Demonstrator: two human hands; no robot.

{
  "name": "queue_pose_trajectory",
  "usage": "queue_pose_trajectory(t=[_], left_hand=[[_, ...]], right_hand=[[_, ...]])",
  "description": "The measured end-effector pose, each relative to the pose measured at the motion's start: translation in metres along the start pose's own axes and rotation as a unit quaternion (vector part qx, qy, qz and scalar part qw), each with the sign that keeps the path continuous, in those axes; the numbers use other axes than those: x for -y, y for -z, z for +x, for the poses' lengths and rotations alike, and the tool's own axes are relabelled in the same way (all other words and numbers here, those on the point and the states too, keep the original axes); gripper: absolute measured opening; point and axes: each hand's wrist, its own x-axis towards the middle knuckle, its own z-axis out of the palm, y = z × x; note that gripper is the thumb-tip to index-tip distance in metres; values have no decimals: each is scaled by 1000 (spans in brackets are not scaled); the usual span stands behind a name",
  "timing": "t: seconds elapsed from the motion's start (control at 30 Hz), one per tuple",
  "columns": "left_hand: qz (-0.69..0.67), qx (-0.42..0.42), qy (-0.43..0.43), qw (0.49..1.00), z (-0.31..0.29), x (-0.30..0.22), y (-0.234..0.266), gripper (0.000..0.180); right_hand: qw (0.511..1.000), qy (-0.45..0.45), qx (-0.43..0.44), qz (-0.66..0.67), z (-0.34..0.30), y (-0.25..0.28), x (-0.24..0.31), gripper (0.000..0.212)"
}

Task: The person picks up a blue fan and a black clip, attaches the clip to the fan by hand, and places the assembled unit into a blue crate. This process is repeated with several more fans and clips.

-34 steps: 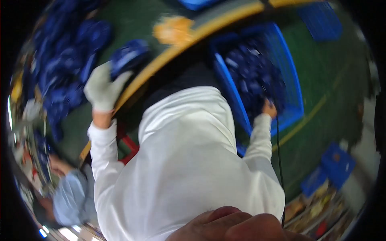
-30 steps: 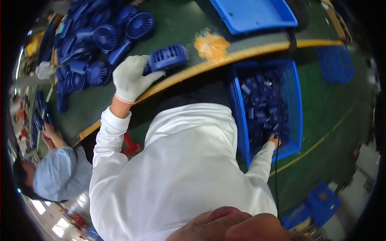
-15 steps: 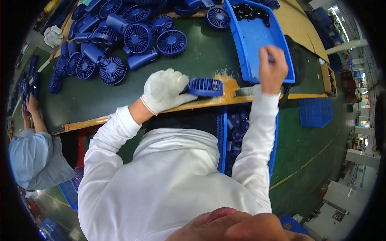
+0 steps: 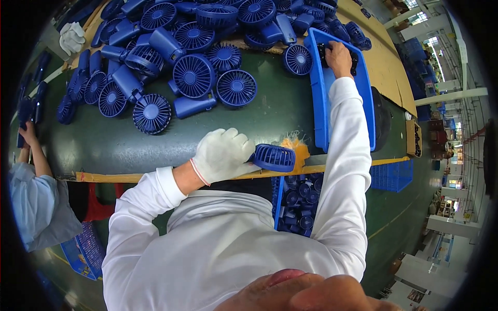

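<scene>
In the head view, the white-gloved left hand [image 4: 223,155] grips a round dark-blue plastic fan [image 4: 275,158] at a glossy dark-green table [image 4: 114,147]. The bare right hand [image 4: 339,58], its hold hidden, seems to be picking small black pieces [image 4: 355,63] from a blue plastic tray [image 4: 320,122], calling for a careful pinch; more blue fans [image 4: 193,76] heap beyond, a co-worker [image 4: 33,199] at left.

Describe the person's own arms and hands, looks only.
Both arms: plain white long sleeves with fitted cuffs, no print or cable visible on them. Left hand: off-white fabric glove, thin reddish edging at its wrist. Right hand: no glove.
</scene>
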Motion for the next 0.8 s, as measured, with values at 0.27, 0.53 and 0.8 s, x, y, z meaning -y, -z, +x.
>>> queue_pose_trajectory(t=[0.27,0.53,0.8], left_hand=[[-21,24,14,999,1,2,-1,35],[10,12,10,1000,-2,-5,3,34],[7,57,14,998,-2,-4,9,40]], right_hand=[[991,51,123,-19,-64,31,-58,36],[968,-107,-79,214,-111,94,-63,35],[756,-151,-216,600,-212,128,70,41]])
